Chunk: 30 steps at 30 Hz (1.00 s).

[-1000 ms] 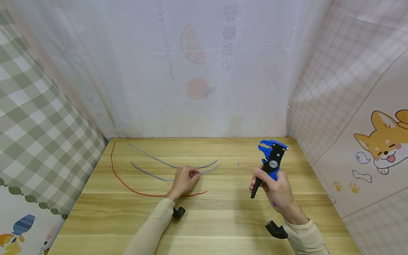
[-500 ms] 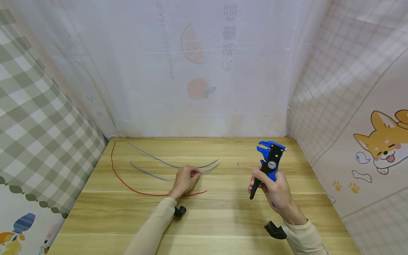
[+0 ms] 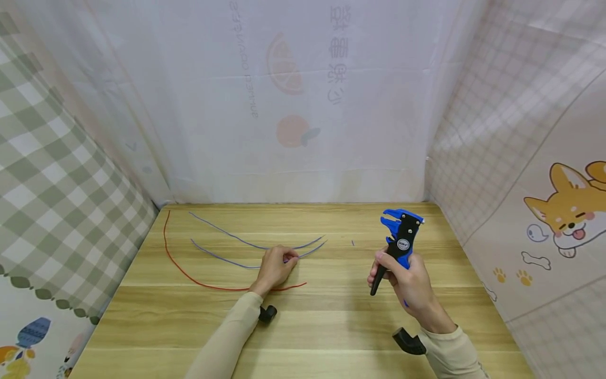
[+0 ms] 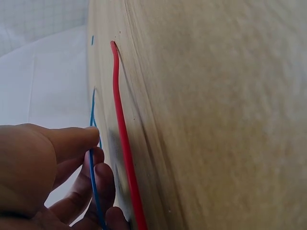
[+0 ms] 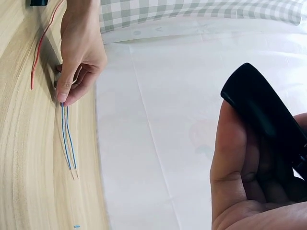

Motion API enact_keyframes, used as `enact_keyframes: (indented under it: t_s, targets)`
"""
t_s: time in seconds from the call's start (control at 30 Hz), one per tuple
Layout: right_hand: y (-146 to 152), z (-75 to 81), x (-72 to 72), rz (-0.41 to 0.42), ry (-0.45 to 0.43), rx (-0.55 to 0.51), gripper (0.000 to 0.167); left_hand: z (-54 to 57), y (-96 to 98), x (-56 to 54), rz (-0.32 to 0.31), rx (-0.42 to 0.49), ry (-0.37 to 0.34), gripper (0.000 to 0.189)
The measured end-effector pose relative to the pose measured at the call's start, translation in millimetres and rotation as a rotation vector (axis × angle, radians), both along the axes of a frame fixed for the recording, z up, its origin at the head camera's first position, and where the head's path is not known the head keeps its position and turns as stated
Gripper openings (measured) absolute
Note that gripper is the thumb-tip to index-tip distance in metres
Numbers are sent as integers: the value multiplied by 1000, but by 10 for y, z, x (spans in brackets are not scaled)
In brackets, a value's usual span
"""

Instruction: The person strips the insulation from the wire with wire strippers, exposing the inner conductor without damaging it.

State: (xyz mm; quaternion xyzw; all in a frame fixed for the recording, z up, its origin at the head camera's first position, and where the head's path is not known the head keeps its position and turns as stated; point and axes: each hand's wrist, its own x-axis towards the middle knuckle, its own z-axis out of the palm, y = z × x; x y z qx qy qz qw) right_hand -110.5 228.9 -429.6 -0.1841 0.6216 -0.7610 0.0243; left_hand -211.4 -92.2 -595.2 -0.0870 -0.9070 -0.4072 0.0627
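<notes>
My left hand pinches the nearer of two thin blue wires between thumb and fingertip, close above the table. The farther blue wire runs partly behind that hand. In the right wrist view, both blue wires end in short bare strands. A red wire lies curved on the near side and passes beneath the left wrist. My right hand grips a blue and black wire stripper by its handles, raised over the right side, its head pointing away from me with the jaws apart.
A short blue snippet lies on the wooden table between the left hand and the wire stripper. A white curtain stands at the back edge. A checkered cloth and a cartoon-printed sheet flank the table.
The wire stripper and right hand have shifted slightly left. The nearer blue wire's left end has slid a little outward; the left hand stays almost in place.
</notes>
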Motion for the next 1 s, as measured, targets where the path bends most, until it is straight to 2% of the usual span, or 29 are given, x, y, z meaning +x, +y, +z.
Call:
enact_keyframes:
  t_s: [0.2,0.27,0.33,0.43,0.47,0.67,0.73,0.83,0.87,0.93,0.97,1.0]
  targets:
    - [-3,-10,-6,7,-11,12,17,-7,-2,-1,-34,4,-9,12]
    - [-4,-12,-8,7,-14,14,16,37,-8,21,-52,20,-19,8]
    - [-8,-11,-9,8,-14,14,16,132,-11,63,-75,34,-27,3]
    - [-15,-9,-10,11,-14,14,16,251,-19,122,-108,46,-30,9]
    - [-17,-10,-11,13,-14,16,16,237,-24,118,-117,40,-18,11]
    - [-10,-33,-29,15,-15,24,15,116,-35,92,-110,-4,43,20]
    - [-1,-46,-42,27,-12,22,16,153,-36,124,-103,-21,61,23]
    - [17,-69,-65,60,-7,10,16,266,-35,188,-91,-34,70,28]
    - [24,-78,-73,72,-5,8,16,240,-54,183,-94,-40,88,31]
    - [33,-91,-86,91,-2,6,15,337,-64,227,-92,-33,83,33]
    - [37,-99,-93,99,0,7,14,312,-103,216,-104,-22,95,37]
    - [43,-106,-101,108,4,8,14,340,-116,229,-109,-21,96,38]
